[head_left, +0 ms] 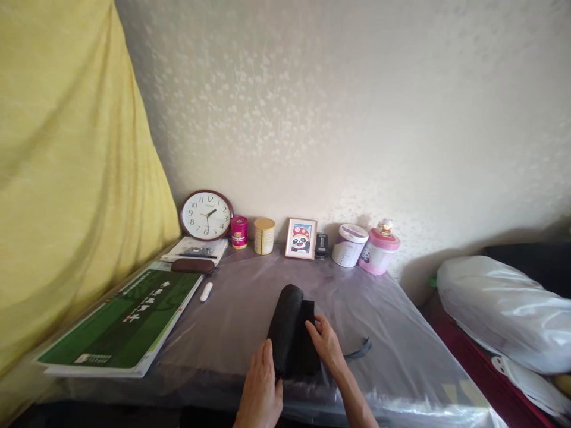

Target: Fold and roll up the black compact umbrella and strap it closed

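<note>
A black cloth roll, partly unrolled, lies near the front of the table. From its right side extends a flat black flap. My left hand is closed around the near left end of the roll, with the thumb toward the bottom. My right hand holds the right edge of the flap between thumb and fingers; the fingertips beneath are partly hidden. A dark strap lies on the table just right of my right hand. Whatever the roll contains, if anything, is hidden.
Plastic sheeting covers the table. Green booklets, a brown case and a small white object are at left. Along the wall stand a clock, several tubs and a panda picture frame. A white bag lies right.
</note>
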A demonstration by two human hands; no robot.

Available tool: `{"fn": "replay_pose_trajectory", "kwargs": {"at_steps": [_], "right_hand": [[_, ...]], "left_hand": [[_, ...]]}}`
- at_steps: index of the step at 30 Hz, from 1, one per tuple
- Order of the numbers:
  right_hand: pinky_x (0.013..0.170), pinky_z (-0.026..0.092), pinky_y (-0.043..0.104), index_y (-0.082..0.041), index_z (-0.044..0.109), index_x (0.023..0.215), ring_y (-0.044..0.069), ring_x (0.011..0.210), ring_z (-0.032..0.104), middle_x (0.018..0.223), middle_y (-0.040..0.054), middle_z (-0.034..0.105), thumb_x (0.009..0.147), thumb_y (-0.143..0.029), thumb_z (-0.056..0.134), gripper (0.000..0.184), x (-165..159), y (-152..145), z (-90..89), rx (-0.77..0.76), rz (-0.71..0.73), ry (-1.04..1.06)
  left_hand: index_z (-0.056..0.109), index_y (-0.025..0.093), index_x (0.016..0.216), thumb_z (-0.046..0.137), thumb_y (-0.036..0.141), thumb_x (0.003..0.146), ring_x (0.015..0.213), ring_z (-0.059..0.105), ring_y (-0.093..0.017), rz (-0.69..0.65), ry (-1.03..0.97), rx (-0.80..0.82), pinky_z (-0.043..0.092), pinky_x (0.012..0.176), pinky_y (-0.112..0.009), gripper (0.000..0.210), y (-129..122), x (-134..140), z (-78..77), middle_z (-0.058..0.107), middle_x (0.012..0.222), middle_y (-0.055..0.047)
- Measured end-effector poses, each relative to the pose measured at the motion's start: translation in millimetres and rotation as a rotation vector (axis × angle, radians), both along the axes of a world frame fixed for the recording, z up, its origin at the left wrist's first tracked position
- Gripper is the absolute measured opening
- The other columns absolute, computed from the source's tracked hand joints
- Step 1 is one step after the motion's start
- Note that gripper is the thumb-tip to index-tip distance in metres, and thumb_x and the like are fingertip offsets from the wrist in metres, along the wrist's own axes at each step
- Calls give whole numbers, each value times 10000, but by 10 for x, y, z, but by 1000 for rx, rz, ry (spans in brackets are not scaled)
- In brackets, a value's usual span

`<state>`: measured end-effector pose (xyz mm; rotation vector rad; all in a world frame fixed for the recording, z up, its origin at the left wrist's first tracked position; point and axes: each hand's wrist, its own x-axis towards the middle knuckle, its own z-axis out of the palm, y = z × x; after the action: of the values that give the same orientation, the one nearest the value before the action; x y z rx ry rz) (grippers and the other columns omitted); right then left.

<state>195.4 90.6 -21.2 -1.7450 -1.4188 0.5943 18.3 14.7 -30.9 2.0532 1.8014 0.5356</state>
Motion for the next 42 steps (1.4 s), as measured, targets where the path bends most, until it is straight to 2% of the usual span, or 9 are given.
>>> {"fn": "replay_pose_trajectory", "kwargs": {"at_steps": [6, 14, 19, 23, 28, 31, 35, 38, 42], "right_hand": [[632, 443, 290, -96, 577, 1056, 198, 643, 603, 632, 28, 635, 744, -387, 477, 438, -207, 84, 181, 18, 91, 64], [614, 455, 263, -126, 609, 1021, 179, 658, 614, 675, 30, 643, 729, -327, 524, 364, -532, 188, 267, 60, 106, 22], [483, 448, 224, -169, 569, 1042, 133, 503, 580, 604, -27, 620, 760, -258, 483, 307, -668, 191, 282, 27, 186, 41], [379, 412, 205, -156, 537, 1089, 99, 363, 529, 657, -21, 642, 777, -237, 472, 329, -748, 164, 311, -59, 203, 91], [593, 472, 244, -143, 582, 1042, 176, 635, 653, 698, 41, 680, 802, -219, 489, 269, -823, 72, 344, 46, 166, -145], [690, 464, 259, -149, 612, 977, 192, 772, 657, 806, 80, 695, 867, -224, 409, 243, -873, -11, 350, 129, 188, -229], [703, 457, 239, -187, 637, 840, 160, 758, 639, 790, 59, 670, 890, -183, 342, 299, -945, -120, 338, 150, 221, -270], [725, 469, 245, -189, 637, 918, 160, 790, 634, 850, 59, 666, 861, -151, 374, 271, -983, -177, 323, 163, 254, -253], [775, 478, 257, -180, 634, 971, 162, 833, 631, 890, 56, 671, 827, -109, 390, 293, -977, -205, 303, 185, 317, -172]], "left_hand": [[214, 9, 1345, 354, 86, 752, 1259, 381, -224, -6, 43, -40, 328, 1047, -339, 614, -7, 7, 142, 405, 1346, -178], [220, 19, 1346, 339, 70, 745, 1247, 402, -248, -17, 85, 13, 358, 1023, -386, 615, -17, -16, 109, 409, 1354, -184], [243, 14, 1335, 355, 97, 744, 1236, 416, -256, -9, 96, 1, 380, 997, -385, 607, 1, -48, 112, 425, 1339, -194], [265, 18, 1324, 351, 132, 753, 1220, 436, -239, -15, 59, 41, 371, 1006, -361, 589, 27, -90, 8, 449, 1318, -184], [244, 61, 1332, 345, 165, 761, 1233, 423, -243, -17, -65, 134, 375, 1003, -385, 589, 32, -130, -99, 437, 1325, -171], [69, 89, 1387, 353, 170, 776, 1240, 414, -248, -14, -140, 121, 397, 978, -386, 679, 11, -144, -34, 381, 1367, -173], [-60, 143, 1397, 375, 162, 786, 1232, 422, -244, -39, -191, 89, 409, 959, -385, 750, -12, -160, 86, 346, 1393, -164], [-13, 160, 1400, 381, 154, 781, 1245, 404, -239, -68, -207, 109, 395, 973, -389, 734, -8, -172, 109, 364, 1379, -152], [133, 171, 1384, 368, 160, 778, 1155, 486, -237, -66, -187, 80, 424, 933, -401, 650, 7, -187, 71, 487, 1242, -123]]}}
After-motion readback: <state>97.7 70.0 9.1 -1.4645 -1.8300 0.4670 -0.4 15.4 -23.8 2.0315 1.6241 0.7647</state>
